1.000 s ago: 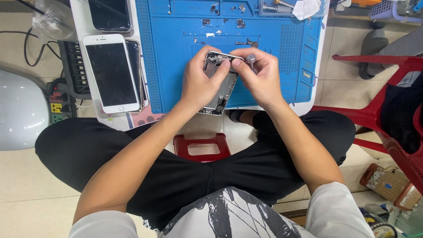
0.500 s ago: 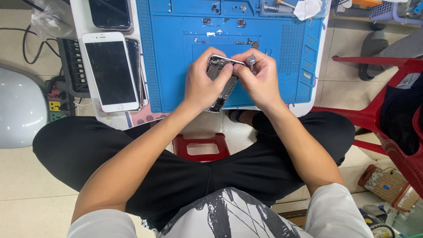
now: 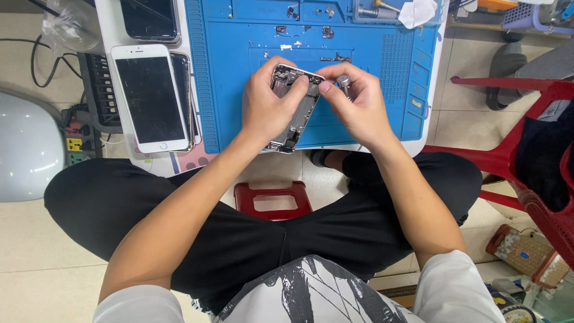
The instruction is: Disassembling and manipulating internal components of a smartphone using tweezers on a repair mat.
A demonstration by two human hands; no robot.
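An opened phone housing (image 3: 296,110), silver with its inner parts showing, is tilted up over the blue work mat (image 3: 371,66). My left hand (image 3: 267,107) grips its left side, thumb across the inside. My right hand (image 3: 357,107) pinches the housing's top right edge with fingertips and also holds a small screwdriver (image 3: 344,82) with a round metal cap. Both hands hover just above the mat's near half.
A white phone with a cracked dark screen (image 3: 149,98) lies left of the mat on another device; a dark phone (image 3: 149,18) lies beyond it. Small screws and brackets (image 3: 326,30) sit on the mat's far part. A power strip (image 3: 75,140), red stool (image 3: 274,200) and red chair (image 3: 532,149) surround me.
The hands and housing have stayed over the same part of the mat. My right fingers have shifted slightly along the housing's top edge.
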